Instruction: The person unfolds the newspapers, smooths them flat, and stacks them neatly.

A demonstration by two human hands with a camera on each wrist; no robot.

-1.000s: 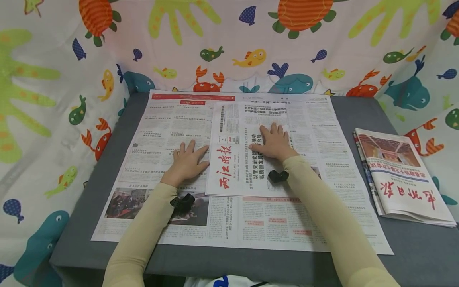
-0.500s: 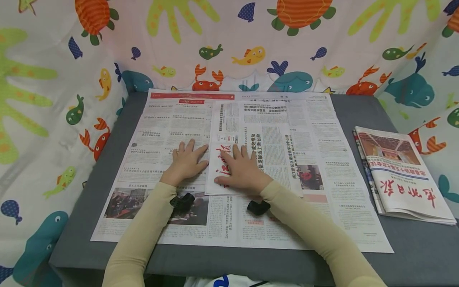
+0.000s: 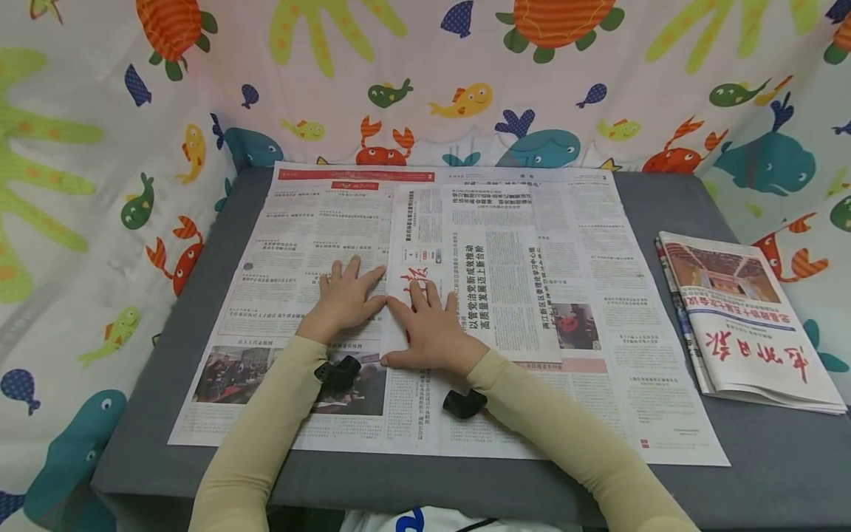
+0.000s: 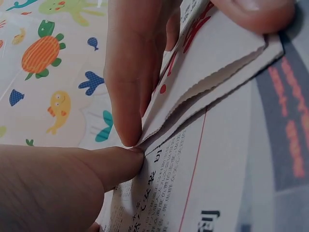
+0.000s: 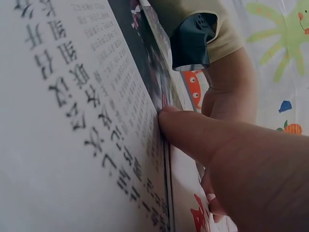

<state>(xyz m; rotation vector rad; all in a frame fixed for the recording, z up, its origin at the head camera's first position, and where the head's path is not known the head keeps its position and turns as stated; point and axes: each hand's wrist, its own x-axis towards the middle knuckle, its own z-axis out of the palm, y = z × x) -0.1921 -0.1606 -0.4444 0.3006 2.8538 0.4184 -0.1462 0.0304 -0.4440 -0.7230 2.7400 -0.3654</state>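
Observation:
A smaller folded newspaper [image 3: 508,295] with red title characters lies on a large spread newspaper sheet [image 3: 266,295]. My left hand [image 3: 342,301] rests on the large sheet with fingers spread, its thumb right at the smaller paper's left edge. Over the lower-left corner of that paper lies my right hand [image 3: 432,332], fingers spread, thumb near the corner. In the left wrist view the left thumb [image 4: 116,164] meets a right fingertip at the folded paper [image 4: 212,63], whose layered edges gape slightly. The right wrist view has the right thumb [image 5: 193,130] on the paper's edge.
A folded newspaper stack [image 3: 751,325] sits on the right of the grey table [image 3: 425,484]. Behind and beside the table hangs a curtain [image 3: 432,59] printed with sea animals. Black wrist cameras [image 3: 465,403] hang close over the sheet.
My right hand has slid from the middle of the smaller newspaper left and toward me, to its lower-left corner. The left hand has stayed in place.

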